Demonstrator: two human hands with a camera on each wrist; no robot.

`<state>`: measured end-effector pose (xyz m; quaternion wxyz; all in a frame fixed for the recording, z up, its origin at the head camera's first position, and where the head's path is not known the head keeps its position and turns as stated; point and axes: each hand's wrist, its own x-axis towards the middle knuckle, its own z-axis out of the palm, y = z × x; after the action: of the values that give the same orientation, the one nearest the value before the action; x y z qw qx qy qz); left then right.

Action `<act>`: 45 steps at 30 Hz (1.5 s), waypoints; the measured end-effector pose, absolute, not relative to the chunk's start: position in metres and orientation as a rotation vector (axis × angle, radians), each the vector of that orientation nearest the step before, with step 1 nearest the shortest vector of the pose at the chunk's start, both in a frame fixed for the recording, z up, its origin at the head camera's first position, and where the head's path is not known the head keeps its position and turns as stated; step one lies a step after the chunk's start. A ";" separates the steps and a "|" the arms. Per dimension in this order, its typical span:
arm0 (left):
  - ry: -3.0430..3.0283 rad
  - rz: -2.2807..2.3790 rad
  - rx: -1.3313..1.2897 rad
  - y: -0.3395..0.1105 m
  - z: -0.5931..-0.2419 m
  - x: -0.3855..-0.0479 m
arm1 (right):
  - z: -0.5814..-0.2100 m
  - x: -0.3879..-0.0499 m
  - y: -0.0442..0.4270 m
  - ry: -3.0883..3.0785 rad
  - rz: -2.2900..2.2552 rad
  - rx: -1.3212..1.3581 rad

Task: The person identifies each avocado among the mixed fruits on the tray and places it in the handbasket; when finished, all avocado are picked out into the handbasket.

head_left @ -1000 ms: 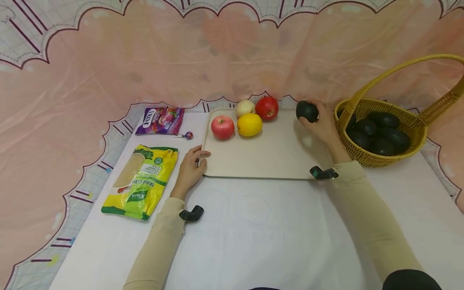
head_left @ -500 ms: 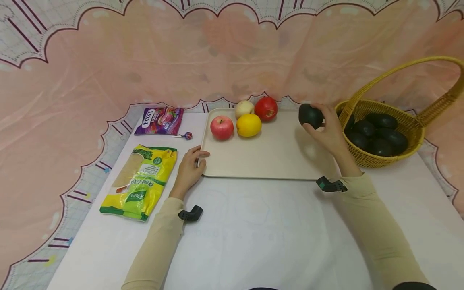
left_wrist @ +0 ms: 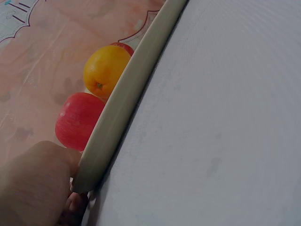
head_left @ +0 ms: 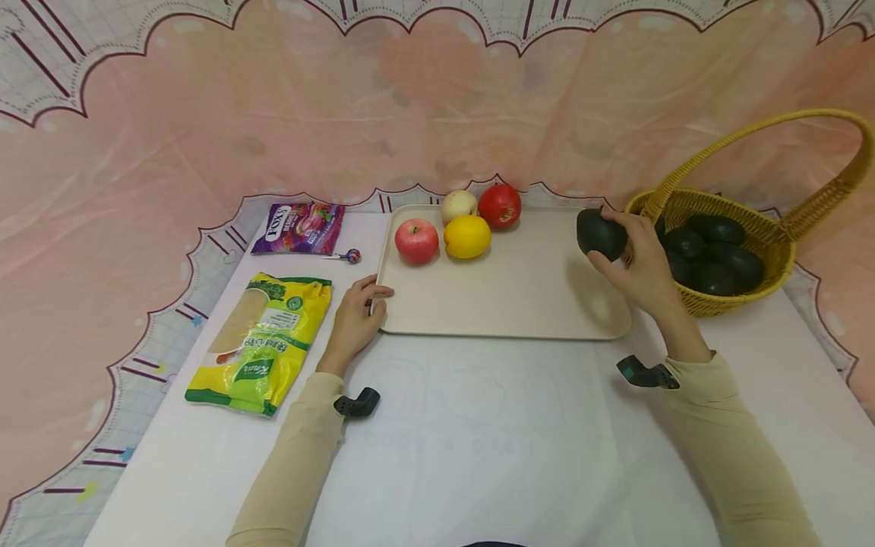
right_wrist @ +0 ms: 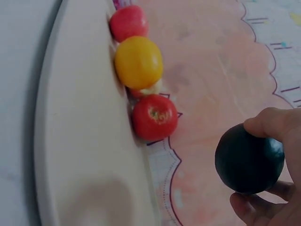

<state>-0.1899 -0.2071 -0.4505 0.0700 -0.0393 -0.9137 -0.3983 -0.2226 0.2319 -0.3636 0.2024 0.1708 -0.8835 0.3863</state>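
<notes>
My right hand (head_left: 645, 266) holds a dark avocado (head_left: 601, 234) between thumb and fingers, raised over the right end of the beige tray (head_left: 519, 296). In the right wrist view this avocado (right_wrist: 249, 159) shows plainly, clear of the tray's surface. My left hand (head_left: 357, 317) grips the tray's left edge; the left wrist view shows the tray rim (left_wrist: 113, 122) pinched there. Grouped at the tray's back left are a red apple (head_left: 416, 241), a yellow-orange citrus fruit (head_left: 468, 236), a pale round fruit (head_left: 459, 205) and a red round fruit (head_left: 500, 206).
Several more avocados (head_left: 718, 254) lie in a yellow wicker basket (head_left: 779, 266) with a tall handle, right of the tray. To the left sit a purple candy bag (head_left: 301, 228), a lollipop (head_left: 352, 256) and a yellow-green food packet (head_left: 263, 346). A patterned cloth hangs behind.
My right hand has drawn back toward me and slightly right with the avocado, from the tray's far edge. My left hand has stayed at the tray edge.
</notes>
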 end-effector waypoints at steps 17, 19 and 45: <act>-2.760 -1.207 -0.110 -0.207 -0.449 -0.190 | -0.367 -0.188 0.272 -2.493 1.104 0.360; -2.763 -1.203 -0.112 -0.207 -0.448 -0.191 | -0.368 -0.186 0.277 -2.502 1.101 0.329; -2.756 -1.224 -0.107 -0.208 -0.451 -0.191 | -0.359 -0.188 0.332 -2.529 1.178 0.011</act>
<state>-0.1909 -0.2076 -0.4510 0.0621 -0.0353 -0.9117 -0.4047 -0.1878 0.3318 -0.3593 0.1749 0.0040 -0.8925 0.4157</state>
